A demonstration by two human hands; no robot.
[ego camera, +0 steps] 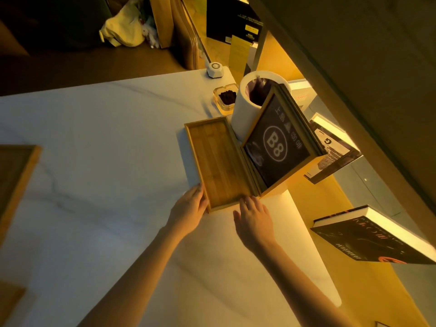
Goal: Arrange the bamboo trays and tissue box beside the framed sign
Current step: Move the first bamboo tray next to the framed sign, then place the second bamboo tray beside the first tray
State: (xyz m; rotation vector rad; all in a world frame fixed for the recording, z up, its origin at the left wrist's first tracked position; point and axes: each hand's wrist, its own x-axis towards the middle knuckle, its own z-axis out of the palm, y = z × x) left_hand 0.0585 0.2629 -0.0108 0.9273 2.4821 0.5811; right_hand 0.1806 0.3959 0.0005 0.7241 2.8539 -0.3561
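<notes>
Lying flat on the white worktop [94, 142], long bamboo tray [218, 161] set just beside the framed sign [276, 145] reading "B8" in a circle. Left hand [188, 213] spread, fingers against the tray's near left corner. Right hand [253, 220] open, fingertips near the near edge; contact unclear. Second tray [14, 180] at far left edge.

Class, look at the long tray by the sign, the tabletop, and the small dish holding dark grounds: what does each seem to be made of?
Tray: bamboo by the look, matte, with parallel strips and straight grain.
Tabletop: probably marble or a stone-look slab, smooth and pale with thin grey veins.
Dish: likely clear glass, with thick see-through walls that catch the light.
</notes>
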